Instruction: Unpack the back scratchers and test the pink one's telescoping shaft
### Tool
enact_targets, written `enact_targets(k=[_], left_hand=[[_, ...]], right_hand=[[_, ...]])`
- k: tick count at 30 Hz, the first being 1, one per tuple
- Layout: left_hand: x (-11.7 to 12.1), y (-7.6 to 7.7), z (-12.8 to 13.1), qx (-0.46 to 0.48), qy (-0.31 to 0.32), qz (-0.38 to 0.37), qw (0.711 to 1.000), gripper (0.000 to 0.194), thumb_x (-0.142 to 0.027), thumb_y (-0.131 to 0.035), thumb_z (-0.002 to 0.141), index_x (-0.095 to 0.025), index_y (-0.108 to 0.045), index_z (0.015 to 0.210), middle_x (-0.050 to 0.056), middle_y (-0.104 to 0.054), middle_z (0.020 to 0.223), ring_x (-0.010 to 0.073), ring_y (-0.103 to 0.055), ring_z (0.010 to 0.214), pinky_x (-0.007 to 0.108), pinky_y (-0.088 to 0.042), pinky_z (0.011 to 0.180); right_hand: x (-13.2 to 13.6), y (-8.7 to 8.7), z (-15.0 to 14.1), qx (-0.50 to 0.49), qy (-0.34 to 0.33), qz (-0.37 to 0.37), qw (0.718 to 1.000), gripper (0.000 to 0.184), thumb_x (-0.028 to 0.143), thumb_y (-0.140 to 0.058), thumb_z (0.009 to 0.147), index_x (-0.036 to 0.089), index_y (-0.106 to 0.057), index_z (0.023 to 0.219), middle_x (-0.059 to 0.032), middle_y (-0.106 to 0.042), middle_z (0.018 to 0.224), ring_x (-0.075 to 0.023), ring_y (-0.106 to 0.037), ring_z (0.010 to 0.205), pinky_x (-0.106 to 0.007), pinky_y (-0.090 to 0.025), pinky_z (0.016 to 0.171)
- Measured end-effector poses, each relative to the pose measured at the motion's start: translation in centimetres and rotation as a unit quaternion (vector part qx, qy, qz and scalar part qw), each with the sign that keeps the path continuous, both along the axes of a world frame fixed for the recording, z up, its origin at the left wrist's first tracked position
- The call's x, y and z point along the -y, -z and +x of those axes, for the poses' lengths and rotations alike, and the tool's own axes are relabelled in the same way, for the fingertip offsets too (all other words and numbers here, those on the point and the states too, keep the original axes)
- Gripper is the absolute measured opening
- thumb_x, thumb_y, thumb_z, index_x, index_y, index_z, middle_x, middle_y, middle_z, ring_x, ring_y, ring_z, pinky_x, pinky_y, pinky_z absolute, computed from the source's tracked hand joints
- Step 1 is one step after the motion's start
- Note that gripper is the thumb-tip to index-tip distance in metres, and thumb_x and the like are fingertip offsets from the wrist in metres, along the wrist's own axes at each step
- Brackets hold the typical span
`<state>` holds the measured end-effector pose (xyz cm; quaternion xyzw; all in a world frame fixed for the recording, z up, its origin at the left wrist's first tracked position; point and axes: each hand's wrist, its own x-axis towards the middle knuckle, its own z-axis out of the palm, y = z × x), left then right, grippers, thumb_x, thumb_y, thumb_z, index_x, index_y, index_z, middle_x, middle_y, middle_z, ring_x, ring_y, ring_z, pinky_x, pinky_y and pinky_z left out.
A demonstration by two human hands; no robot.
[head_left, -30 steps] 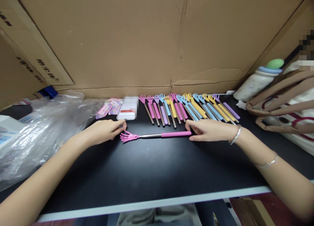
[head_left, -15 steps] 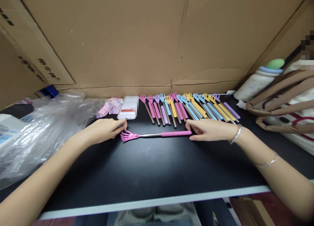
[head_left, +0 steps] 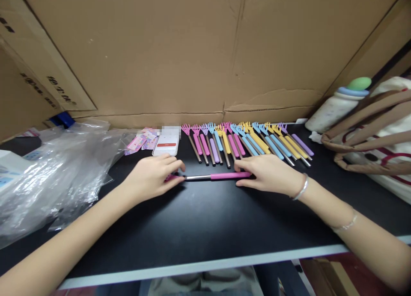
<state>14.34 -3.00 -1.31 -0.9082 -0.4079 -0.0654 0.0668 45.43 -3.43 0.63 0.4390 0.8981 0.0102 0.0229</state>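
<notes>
A pink telescopic back scratcher (head_left: 218,176) lies crosswise on the black table (head_left: 199,227), its steel shaft partly drawn out. My left hand (head_left: 154,177) is closed over its claw end, which is mostly hidden under my fingers. My right hand (head_left: 268,173) grips the pink handle end between thumb and fingers. Just behind lies a row of several more back scratchers (head_left: 247,142) in pink, blue, yellow and purple, claws toward the cardboard wall.
A phone (head_left: 166,144) and pink paper slips (head_left: 139,142) lie left of the row. Crumpled clear plastic bags (head_left: 54,167) fill the left side. A bottle (head_left: 337,105) and a tote bag (head_left: 375,142) sit at right. Cardboard walls (head_left: 160,52) close the back.
My left hand moved right and closed over the claw end, which had been exposed. My right hand shifted slightly left along the handle. The scratcher looks shorter.
</notes>
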Motion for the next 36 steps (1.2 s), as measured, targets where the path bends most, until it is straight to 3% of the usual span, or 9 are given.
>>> enact_targets(k=[5, 11, 16, 22, 29, 36], left_hand=[[0.6, 1.4, 1.5, 0.015, 0.027, 0.001, 1.0, 0.024, -0.04, -0.037, 0.092, -0.023, -0.055, 0.096, 0.001, -0.06, 0.091, 0.0146, -0.057, 0.083, 0.024, -0.038, 0.063], [1.1, 1.9, 2.1, 0.022, 0.009, 0.045, 0.999, 0.025, -0.036, -0.034, 0.094, -0.021, -0.054, 0.093, 0.002, -0.064, 0.082, 0.015, -0.06, 0.075, 0.025, -0.039, 0.064], [1.4, 1.4, 2.3, 0.0, -0.019, 0.058, 0.998, 0.029, -0.038, -0.029, 0.096, -0.024, -0.054, 0.1, -0.001, -0.069, 0.076, 0.0143, -0.063, 0.061, 0.023, -0.034, 0.049], [1.1, -0.2, 1.3, -0.006, 0.016, 0.106, 0.994, 0.029, -0.036, -0.03, 0.095, -0.023, -0.056, 0.1, 0.0, -0.07, 0.078, 0.0138, -0.064, 0.059, 0.021, -0.037, 0.048], [0.5, -1.8, -0.8, -0.001, 0.023, 0.16, 0.987, 0.037, -0.035, -0.024, 0.096, -0.022, -0.059, 0.099, 0.002, -0.07, 0.076, 0.0153, -0.065, 0.061, 0.022, -0.041, 0.05], [1.1, -1.3, -6.3, -0.053, -0.025, 0.202, 0.978, 0.043, -0.039, -0.023, 0.097, -0.022, -0.062, 0.086, -0.001, -0.072, 0.073, 0.0147, -0.065, 0.057, 0.022, -0.039, 0.051]], right_hand=[[0.6, 1.5, -2.0, -0.042, -0.048, 0.051, 0.997, 0.027, 0.046, -0.049, 0.086, 0.02, -0.056, 0.092, -0.0047, -0.064, 0.087, -0.019, -0.059, 0.08, -0.026, -0.032, 0.062], [1.1, 2.7, -3.5, -0.092, -0.074, 0.078, 0.99, 0.022, 0.035, -0.046, 0.091, 0.018, -0.056, 0.1, -0.0063, -0.066, 0.096, -0.0171, -0.06, 0.085, -0.025, -0.038, 0.067], [1.3, 3.2, -3.7, -0.095, -0.084, 0.16, 0.979, 0.024, 0.029, -0.037, 0.095, 0.018, -0.056, 0.104, -0.0032, -0.07, 0.09, -0.012, -0.063, 0.068, -0.024, -0.033, 0.053], [1.0, 1.6, -2.9, -0.064, -0.132, 0.321, 0.936, 0.024, 0.03, -0.038, 0.096, 0.018, -0.059, 0.099, 0.0024, -0.066, 0.07, -0.0086, -0.057, 0.053, -0.025, -0.025, 0.047], [-0.5, -0.4, 0.9, -0.011, -0.15, 0.394, 0.907, 0.025, 0.033, -0.039, 0.096, 0.019, -0.058, 0.091, 0.0033, -0.063, 0.066, -0.0091, -0.055, 0.055, -0.026, -0.027, 0.05], [-0.7, -0.2, 9.8, 0.075, -0.097, 0.42, 0.899, 0.033, 0.037, -0.04, 0.094, 0.017, -0.059, 0.077, -0.0009, -0.059, 0.061, -0.0119, -0.051, 0.056, -0.025, -0.03, 0.055]])
